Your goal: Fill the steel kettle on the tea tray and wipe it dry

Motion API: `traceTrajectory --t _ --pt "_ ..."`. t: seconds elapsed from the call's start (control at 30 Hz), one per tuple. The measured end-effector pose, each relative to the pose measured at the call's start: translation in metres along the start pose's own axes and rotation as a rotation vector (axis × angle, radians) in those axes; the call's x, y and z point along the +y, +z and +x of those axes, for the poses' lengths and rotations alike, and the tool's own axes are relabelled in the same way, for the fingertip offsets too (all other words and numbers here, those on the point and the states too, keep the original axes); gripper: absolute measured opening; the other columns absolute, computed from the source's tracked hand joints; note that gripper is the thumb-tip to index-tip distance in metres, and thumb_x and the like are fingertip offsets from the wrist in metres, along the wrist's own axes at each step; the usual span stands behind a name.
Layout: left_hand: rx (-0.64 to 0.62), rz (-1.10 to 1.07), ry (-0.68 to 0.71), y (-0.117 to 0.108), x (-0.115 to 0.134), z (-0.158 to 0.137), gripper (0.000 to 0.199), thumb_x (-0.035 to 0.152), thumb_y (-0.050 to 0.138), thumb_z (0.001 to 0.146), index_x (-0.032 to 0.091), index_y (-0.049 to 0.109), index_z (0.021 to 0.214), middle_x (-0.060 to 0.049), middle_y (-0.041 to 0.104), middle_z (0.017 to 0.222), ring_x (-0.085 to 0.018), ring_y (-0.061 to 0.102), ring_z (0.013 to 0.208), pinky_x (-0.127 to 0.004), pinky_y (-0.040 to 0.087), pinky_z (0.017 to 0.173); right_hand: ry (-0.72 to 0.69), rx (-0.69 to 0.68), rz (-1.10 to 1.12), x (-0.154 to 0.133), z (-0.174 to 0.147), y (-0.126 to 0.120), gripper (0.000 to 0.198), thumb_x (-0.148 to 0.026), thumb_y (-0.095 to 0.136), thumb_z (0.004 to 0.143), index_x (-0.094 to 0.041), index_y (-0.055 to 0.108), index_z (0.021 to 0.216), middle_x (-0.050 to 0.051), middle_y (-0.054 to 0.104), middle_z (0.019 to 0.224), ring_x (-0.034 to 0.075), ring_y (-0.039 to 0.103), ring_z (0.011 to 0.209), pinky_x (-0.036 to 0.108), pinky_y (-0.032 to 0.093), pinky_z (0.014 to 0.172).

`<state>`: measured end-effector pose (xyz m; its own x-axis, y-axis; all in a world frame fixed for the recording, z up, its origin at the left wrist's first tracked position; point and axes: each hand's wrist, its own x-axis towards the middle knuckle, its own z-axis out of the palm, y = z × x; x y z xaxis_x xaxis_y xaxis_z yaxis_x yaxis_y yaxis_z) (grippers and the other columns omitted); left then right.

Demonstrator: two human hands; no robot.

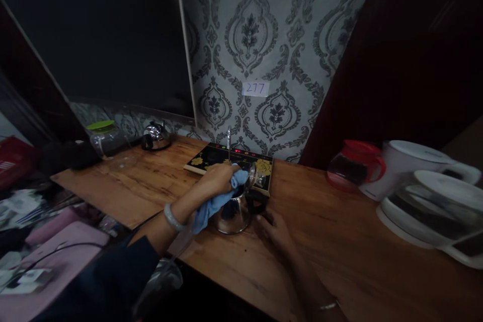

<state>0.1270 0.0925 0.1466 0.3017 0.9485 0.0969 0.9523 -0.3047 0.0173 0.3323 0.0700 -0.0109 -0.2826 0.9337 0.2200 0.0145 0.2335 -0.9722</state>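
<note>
A shiny metal kettle (232,219) stands upright on the wooden table in front of me. My left hand (219,179) grips a blue cloth (211,211) at the kettle's top, and the cloth hangs down its left side. A round lid with a clear knob (260,179) is tilted up at the kettle's far right rim. The kettle's black handle (256,202) faces right. My right hand (274,231) is low beside this handle, its visible fingers stretched out and apart; whether they touch it is hard to see in the dim light.
Behind the kettle lies a black induction cooker (211,156) with gold flowers. At right stand a red-lidded jug (349,168), a white pitcher (396,163) and a clear, white-lidded kettle (430,206). A small metal kettle (156,136) and a green-lidded jar (105,138) are at left.
</note>
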Motion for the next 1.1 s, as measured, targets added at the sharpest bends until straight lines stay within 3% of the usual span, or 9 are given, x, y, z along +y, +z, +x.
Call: traceTrajectory --t 0.2,0.37,0.57,0.63,0.77,0.87,0.97,1.1 --pt "0.052 -0.034 -0.029 0.003 -0.005 0.002 0.045 0.014 0.055 0.075 0.025 0.06 0.118 -0.009 0.067 0.107 -0.024 0.064 0.099 -0.032 0.048 0.085 -0.014 0.015 -0.025 0.004 0.001 -0.001 0.045 -0.051 0.065 0.076 -0.019 0.068 0.107 0.011 0.071 0.112 0.032 0.064 0.104 0.05 0.048 0.093" --pt "0.121 -0.193 -0.079 -0.012 -0.017 -0.009 0.04 0.02 0.059 0.076 0.023 0.061 0.115 -0.007 0.068 0.108 -0.022 0.063 0.102 -0.029 0.048 0.088 -0.016 0.032 -0.065 0.008 0.002 -0.003 0.044 -0.051 0.064 0.076 -0.018 0.069 0.104 0.011 0.071 0.109 0.032 0.064 0.104 0.049 0.047 0.095" --pt "0.452 -0.185 -0.159 -0.035 -0.019 -0.064 0.046 0.02 0.053 0.08 0.025 0.052 0.127 -0.006 0.059 0.124 -0.023 0.059 0.109 -0.034 0.048 0.093 0.002 0.036 -0.032 -0.001 -0.003 0.001 0.045 -0.05 0.062 0.077 -0.019 0.068 0.108 0.009 0.071 0.11 0.031 0.064 0.104 0.045 0.05 0.092" --pt "0.489 -0.203 -0.16 -0.023 -0.01 -0.081 0.051 0.022 0.054 0.08 0.026 0.048 0.131 -0.006 0.056 0.129 -0.024 0.056 0.113 -0.037 0.047 0.096 0.001 0.031 -0.004 -0.002 -0.004 0.003 0.043 -0.048 0.062 0.078 -0.02 0.068 0.11 0.009 0.071 0.11 0.03 0.064 0.104 0.045 0.049 0.092" --pt "0.314 -0.163 -0.019 0.028 0.015 -0.099 0.068 0.007 0.059 0.066 0.028 0.05 0.131 -0.009 0.045 0.141 -0.031 0.046 0.125 -0.047 0.044 0.101 0.006 0.026 0.002 0.0 -0.003 0.001 0.046 -0.051 0.064 0.076 -0.018 0.068 0.108 0.01 0.071 0.11 0.032 0.064 0.104 0.048 0.049 0.093" --pt "0.315 -0.11 -0.039 0.057 0.019 -0.103 0.082 -0.005 0.055 0.059 0.029 0.05 0.133 -0.01 0.036 0.148 -0.034 0.04 0.128 -0.052 0.044 0.099 0.0 0.023 -0.036 0.002 -0.001 -0.001 0.048 -0.054 0.064 0.075 -0.019 0.069 0.107 0.01 0.071 0.112 0.032 0.064 0.105 0.048 0.048 0.094" --pt "0.357 -0.133 0.006 0.062 0.007 -0.108 0.077 -0.005 0.051 0.062 0.029 0.051 0.132 -0.011 0.039 0.146 -0.031 0.043 0.127 -0.048 0.045 0.099 0.003 0.015 -0.034 0.002 -0.001 -0.003 0.048 -0.053 0.064 0.075 -0.019 0.068 0.108 0.011 0.071 0.111 0.032 0.064 0.104 0.048 0.048 0.093" --pt "0.437 -0.176 0.024 0.041 -0.017 -0.12 0.059 0.008 0.052 0.073 0.026 0.052 0.129 -0.01 0.05 0.134 -0.026 0.051 0.12 -0.037 0.048 0.096 0.013 0.01 -0.035 -0.001 -0.003 -0.002 0.043 -0.048 0.064 0.077 -0.019 0.068 0.108 0.01 0.071 0.112 0.032 0.064 0.105 0.048 0.048 0.094"
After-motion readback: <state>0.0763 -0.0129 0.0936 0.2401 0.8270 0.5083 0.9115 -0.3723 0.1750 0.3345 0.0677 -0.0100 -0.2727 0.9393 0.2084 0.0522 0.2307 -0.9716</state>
